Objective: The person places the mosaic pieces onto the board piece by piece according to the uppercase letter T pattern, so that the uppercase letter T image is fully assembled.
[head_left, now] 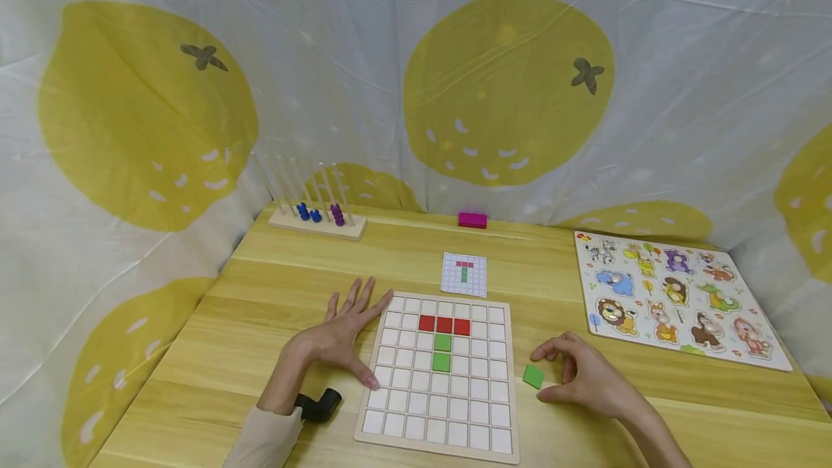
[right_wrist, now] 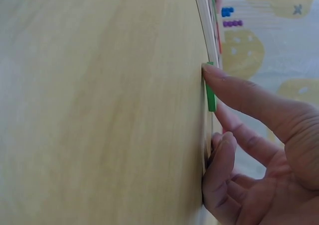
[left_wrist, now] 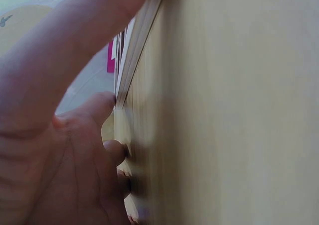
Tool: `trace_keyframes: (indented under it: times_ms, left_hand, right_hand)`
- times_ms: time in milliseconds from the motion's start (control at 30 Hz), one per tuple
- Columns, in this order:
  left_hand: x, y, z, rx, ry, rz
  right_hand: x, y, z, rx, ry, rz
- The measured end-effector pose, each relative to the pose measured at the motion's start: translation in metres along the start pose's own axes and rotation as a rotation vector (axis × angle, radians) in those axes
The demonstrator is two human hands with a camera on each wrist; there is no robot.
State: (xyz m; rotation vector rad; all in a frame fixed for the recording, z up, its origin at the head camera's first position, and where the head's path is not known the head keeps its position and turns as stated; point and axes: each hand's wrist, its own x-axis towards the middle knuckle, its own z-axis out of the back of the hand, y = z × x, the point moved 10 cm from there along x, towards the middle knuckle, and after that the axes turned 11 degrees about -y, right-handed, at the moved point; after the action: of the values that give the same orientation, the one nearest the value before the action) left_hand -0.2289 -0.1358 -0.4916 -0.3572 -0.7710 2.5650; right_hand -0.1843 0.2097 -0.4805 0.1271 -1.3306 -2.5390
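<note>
A wooden grid board [head_left: 419,385] of white squares lies on the table. Three red tiles [head_left: 445,325] form a row on it, and two green tiles [head_left: 442,352] run down from the middle one. My left hand [head_left: 338,334] rests with fingers spread at the board's left edge, its thumb and index fingertip on the frame. Right of the board, a loose green tile [head_left: 533,377] lies on the table. Around that tile my right hand [head_left: 581,374] holds thumb and index finger apart; in the right wrist view the thumb [right_wrist: 249,93] overlaps the tile's edge.
Behind the board lies a pattern card [head_left: 464,274] showing a red and green T. A magenta block [head_left: 472,220] and a pegged bead stand [head_left: 318,225] are at the back. An animal puzzle board [head_left: 676,295] lies at right. A black object [head_left: 320,406] sits by the left wrist.
</note>
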Motion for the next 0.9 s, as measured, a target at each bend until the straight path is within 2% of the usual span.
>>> trace_keyframes:
  times_ms: [433, 900]
  left_hand:
    - [0.0001, -0.0010, 0.0001, 0.007, 0.003, 0.004]
    - [0.0006, -0.0004, 0.0000, 0.010, 0.001, 0.002]
  right_hand:
    - [0.0001, 0.0009, 0.0010, -0.016, -0.028, 0.022]
    - [0.0010, 0.0002, -0.0009, -0.053, -0.035, -0.009]
